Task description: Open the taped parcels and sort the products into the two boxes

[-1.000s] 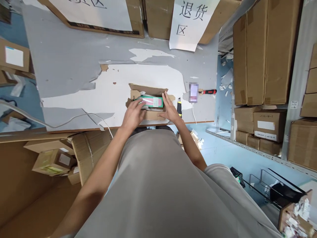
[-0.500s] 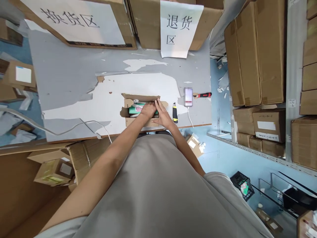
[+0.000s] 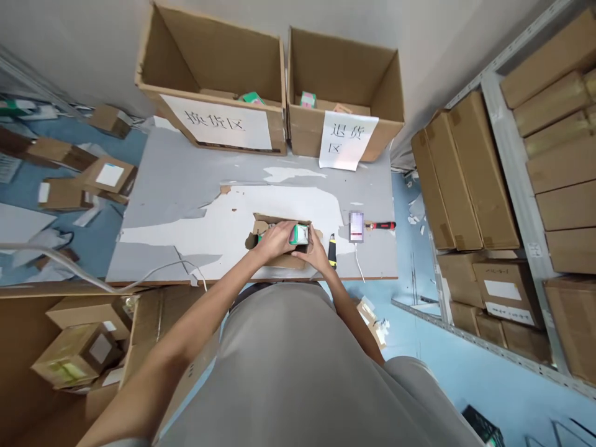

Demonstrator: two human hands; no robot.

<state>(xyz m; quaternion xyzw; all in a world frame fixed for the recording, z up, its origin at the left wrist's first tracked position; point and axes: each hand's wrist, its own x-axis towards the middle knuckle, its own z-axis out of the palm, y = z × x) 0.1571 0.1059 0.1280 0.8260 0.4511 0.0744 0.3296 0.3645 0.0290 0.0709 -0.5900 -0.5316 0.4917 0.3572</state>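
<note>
A small open carton (image 3: 285, 262) lies on the worktable in front of me. From it rises one end of a green and white box (image 3: 302, 234), tilted up. My left hand (image 3: 275, 241) is closed around the left side of this box, its fingers over the top. My right hand (image 3: 317, 253) grips the right end, thumb below and fingers along the far side. The rest of the carton's contents is mostly hidden by my hands.
A yellow and black utility knife (image 3: 332, 251), a phone (image 3: 356, 226) on a white cable and a red-black handled tool (image 3: 382, 226) lie to the right. Two labelled open cartons, left (image 3: 218, 123) and right (image 3: 305, 133), stand at the back, with green boxes inside.
The green and white box has come up at its right end, out of the carton. My hands have moved apart around it. The view has tilted up, showing inside the back cartons.
</note>
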